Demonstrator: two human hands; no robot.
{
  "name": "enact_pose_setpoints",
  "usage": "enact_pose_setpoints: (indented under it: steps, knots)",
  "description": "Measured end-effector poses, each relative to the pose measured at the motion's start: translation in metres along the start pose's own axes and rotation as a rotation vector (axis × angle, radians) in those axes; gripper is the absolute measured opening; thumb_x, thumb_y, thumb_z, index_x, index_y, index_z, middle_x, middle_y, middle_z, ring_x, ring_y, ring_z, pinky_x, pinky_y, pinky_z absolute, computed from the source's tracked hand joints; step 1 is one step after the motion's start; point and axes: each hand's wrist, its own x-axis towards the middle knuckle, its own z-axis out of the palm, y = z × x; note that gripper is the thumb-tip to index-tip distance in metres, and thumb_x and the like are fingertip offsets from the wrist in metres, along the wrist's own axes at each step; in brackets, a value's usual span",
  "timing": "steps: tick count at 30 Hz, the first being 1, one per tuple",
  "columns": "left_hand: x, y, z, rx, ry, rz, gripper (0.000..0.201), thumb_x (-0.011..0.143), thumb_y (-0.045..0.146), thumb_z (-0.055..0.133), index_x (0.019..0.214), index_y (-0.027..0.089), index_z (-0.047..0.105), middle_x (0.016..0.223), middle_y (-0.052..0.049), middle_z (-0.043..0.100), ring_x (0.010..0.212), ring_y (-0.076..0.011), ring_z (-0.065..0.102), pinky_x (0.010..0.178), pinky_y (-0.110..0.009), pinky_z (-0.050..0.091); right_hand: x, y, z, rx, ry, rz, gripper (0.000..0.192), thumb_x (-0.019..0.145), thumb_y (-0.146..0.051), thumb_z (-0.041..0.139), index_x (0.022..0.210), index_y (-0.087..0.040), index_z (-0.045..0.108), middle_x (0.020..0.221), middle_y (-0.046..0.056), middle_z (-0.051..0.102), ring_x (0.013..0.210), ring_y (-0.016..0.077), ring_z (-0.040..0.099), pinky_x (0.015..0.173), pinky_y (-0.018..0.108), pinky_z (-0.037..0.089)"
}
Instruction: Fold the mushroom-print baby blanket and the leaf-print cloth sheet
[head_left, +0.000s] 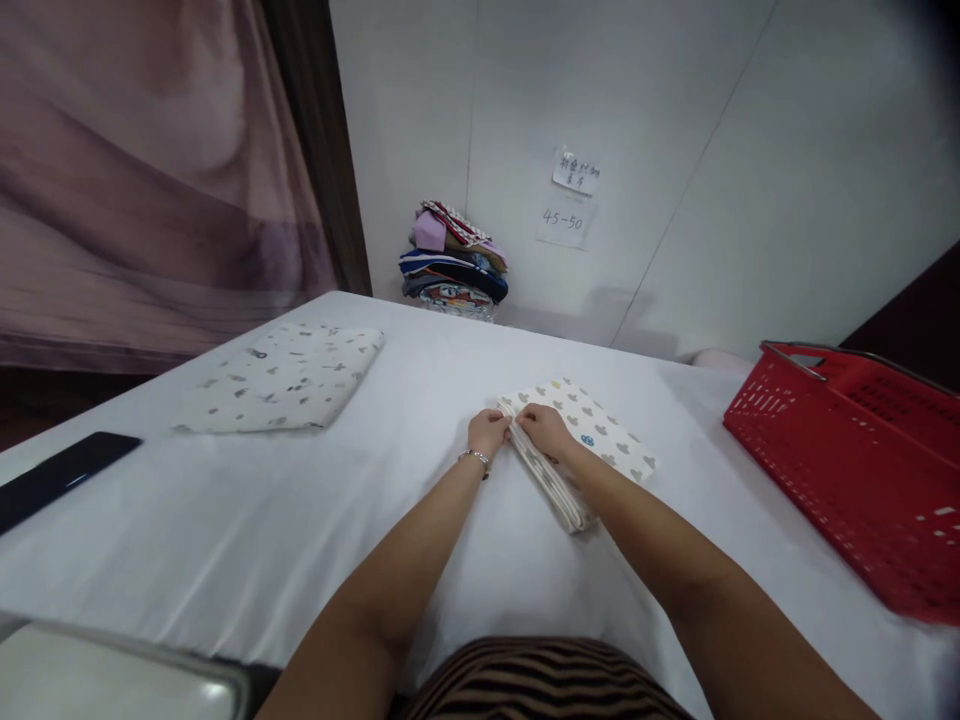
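A folded white cloth with a grey heart print (600, 430) lies on the white table (300, 520), right of the middle. My left hand (487, 432), with a bracelet on the wrist, pinches the cloth's near-left corner. My right hand (546, 428) rests on the same folded edge right beside it, fingers curled on the fabric. Both forearms reach forward from the bottom of the view.
Another folded patterned cloth (281, 378) lies at the left. A red plastic basket (862, 460) stands at the right edge. A pile of folded clothes (454, 262) sits against the far wall. A dark phone (60, 472) lies at far left.
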Motion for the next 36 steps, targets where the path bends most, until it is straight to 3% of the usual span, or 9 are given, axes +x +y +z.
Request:
enact_pose_setpoints:
  steps: [7, 14, 23, 30, 34, 36]
  knots:
    - [0.001, -0.003, 0.000, -0.027, 0.001, -0.001, 0.011, 0.071, 0.019, 0.061, 0.080, 0.014, 0.064, 0.057, 0.001, 0.060, 0.050, -0.0102, 0.057, 0.048, -0.020, 0.045, 0.000, -0.004, 0.002, -0.113, 0.039, 0.038, 0.020, 0.084, -0.033, 0.047, 0.085, -0.020, 0.062, 0.088, 0.004, 0.066, 0.080, 0.0161, 0.057, 0.066, 0.023, 0.036]
    - [0.004, -0.004, 0.000, -0.059, -0.014, 0.003, 0.009, 0.070, 0.017, 0.061, 0.075, 0.013, 0.066, 0.048, 0.003, 0.055, 0.045, -0.0101, 0.054, 0.046, -0.020, 0.044, 0.002, -0.010, 0.001, -0.263, -0.015, -0.011, 0.022, 0.087, -0.024, 0.041, 0.082, -0.018, 0.061, 0.087, 0.006, 0.065, 0.080, 0.0162, 0.056, 0.064, 0.024, 0.033]
    - [0.003, -0.004, 0.000, -0.126, -0.039, 0.048, 0.017, 0.068, 0.011, 0.056, 0.080, 0.015, 0.067, 0.049, 0.005, 0.053, 0.044, -0.0073, 0.049, 0.045, -0.018, 0.043, 0.003, -0.005, 0.006, -0.112, -0.002, -0.094, 0.013, 0.083, -0.023, 0.048, 0.081, -0.019, 0.060, 0.081, 0.002, 0.065, 0.075, 0.0134, 0.055, 0.065, 0.022, 0.034]
    - [0.009, 0.000, 0.000, -0.148, -0.099, -0.023, 0.018, 0.068, 0.008, 0.053, 0.079, 0.014, 0.065, 0.047, 0.005, 0.050, 0.043, -0.0066, 0.047, 0.045, -0.017, 0.042, 0.000, -0.001, 0.013, -0.036, 0.038, -0.148, 0.016, 0.082, -0.018, 0.048, 0.080, -0.020, 0.064, 0.085, 0.002, 0.065, 0.081, 0.0143, 0.055, 0.073, 0.023, 0.038]
    - [0.007, 0.005, -0.001, -0.133, -0.106, -0.060, 0.009, 0.073, 0.019, 0.055, 0.077, 0.015, 0.063, 0.051, 0.003, 0.053, 0.047, -0.0082, 0.051, 0.048, -0.018, 0.044, -0.007, -0.002, 0.012, -0.066, 0.067, -0.218, 0.020, 0.084, -0.017, 0.045, 0.081, -0.020, 0.064, 0.085, 0.002, 0.063, 0.083, 0.0141, 0.054, 0.074, 0.023, 0.038]
    - [0.007, 0.007, 0.000, -0.104, -0.089, -0.072, 0.016, 0.075, 0.030, 0.057, 0.072, 0.015, 0.060, 0.051, 0.002, 0.052, 0.048, -0.0099, 0.053, 0.047, -0.020, 0.045, -0.010, -0.003, 0.012, -0.086, 0.072, -0.234, 0.021, 0.085, -0.017, 0.044, 0.082, -0.020, 0.065, 0.085, 0.002, 0.061, 0.083, 0.0139, 0.053, 0.073, 0.023, 0.037]
